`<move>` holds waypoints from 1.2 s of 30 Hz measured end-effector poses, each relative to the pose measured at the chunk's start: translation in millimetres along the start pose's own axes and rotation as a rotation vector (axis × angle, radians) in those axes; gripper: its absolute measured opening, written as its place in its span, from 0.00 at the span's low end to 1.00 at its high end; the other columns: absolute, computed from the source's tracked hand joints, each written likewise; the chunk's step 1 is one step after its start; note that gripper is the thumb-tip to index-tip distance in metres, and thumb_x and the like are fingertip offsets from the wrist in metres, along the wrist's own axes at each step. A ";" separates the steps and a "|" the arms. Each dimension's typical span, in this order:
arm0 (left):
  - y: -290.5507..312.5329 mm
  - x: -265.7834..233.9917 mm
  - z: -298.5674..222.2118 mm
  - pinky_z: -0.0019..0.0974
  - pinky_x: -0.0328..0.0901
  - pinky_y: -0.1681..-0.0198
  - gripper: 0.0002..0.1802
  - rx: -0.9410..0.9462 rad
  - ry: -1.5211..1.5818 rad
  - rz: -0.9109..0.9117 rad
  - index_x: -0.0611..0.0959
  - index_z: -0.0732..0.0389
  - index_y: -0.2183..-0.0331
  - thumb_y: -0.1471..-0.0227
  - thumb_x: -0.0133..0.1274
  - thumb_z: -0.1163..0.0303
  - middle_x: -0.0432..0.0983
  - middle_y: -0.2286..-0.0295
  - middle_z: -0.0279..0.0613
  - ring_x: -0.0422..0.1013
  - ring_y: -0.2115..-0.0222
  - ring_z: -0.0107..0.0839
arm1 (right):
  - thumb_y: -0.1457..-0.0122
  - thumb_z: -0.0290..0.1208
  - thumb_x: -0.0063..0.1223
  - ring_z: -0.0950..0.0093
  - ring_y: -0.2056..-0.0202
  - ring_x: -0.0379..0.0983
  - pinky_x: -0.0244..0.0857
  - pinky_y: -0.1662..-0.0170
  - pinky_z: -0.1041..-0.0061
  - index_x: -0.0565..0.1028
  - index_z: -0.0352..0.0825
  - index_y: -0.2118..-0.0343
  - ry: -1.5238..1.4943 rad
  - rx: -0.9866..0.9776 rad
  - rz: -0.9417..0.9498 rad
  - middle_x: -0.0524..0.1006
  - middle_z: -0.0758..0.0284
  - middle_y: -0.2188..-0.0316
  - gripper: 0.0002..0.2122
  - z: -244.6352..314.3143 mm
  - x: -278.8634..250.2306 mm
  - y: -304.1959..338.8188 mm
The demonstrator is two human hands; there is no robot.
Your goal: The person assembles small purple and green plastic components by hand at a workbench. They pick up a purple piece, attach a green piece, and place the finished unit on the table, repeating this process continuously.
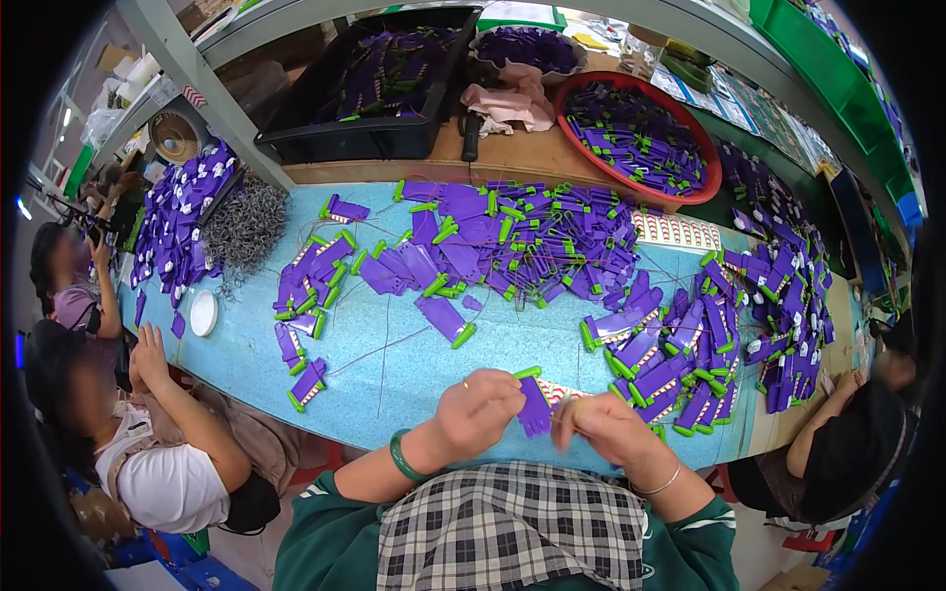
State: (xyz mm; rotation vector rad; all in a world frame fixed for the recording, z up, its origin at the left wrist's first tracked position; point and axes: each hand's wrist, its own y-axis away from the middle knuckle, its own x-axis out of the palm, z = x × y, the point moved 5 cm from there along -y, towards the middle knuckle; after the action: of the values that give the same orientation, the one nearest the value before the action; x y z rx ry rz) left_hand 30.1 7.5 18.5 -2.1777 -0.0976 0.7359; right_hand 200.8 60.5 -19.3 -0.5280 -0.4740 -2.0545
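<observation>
Close in front of me, my left hand (478, 409) is closed, its fingertips gripping a small flat purple piece with a green end (535, 406). My right hand (609, 428) is beside it with fingers pinched together and partly smeared by motion; what they hold, if anything, is too small to make out. Between the hands lies a strip with red chevron marks (560, 392). To the right spreads a pile of green-ended purple pieces bearing similar chevron marks (680, 360). A larger heap of purple and green pieces (532, 236) covers the table's far middle, with thin dark cords among them.
Beyond the table are a black tray (360, 143) and a red basin (645, 192) of purple pieces. A chevron sticker sheet (678, 232) lies near the basin. On the left are a grey metal heap (243, 227) and a white dish (203, 313). People sit at both sides.
</observation>
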 end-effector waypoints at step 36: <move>16.6 25.3 47.8 0.28 0.69 0.58 0.13 -1.054 0.952 -0.180 0.79 0.69 0.59 0.49 0.50 0.84 0.75 0.65 0.41 0.73 0.63 0.28 | 0.55 0.15 0.59 0.77 0.78 0.65 0.59 0.75 0.79 0.79 0.40 0.57 1.109 -0.477 -0.458 0.68 0.68 0.78 0.20 42.6 1.0 -9.9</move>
State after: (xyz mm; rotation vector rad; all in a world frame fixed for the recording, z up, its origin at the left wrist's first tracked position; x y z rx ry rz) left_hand 22.6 36.9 -29.3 -3.1995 -0.2083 -0.6871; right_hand 199.5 87.0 15.6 0.5411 0.6182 -2.5161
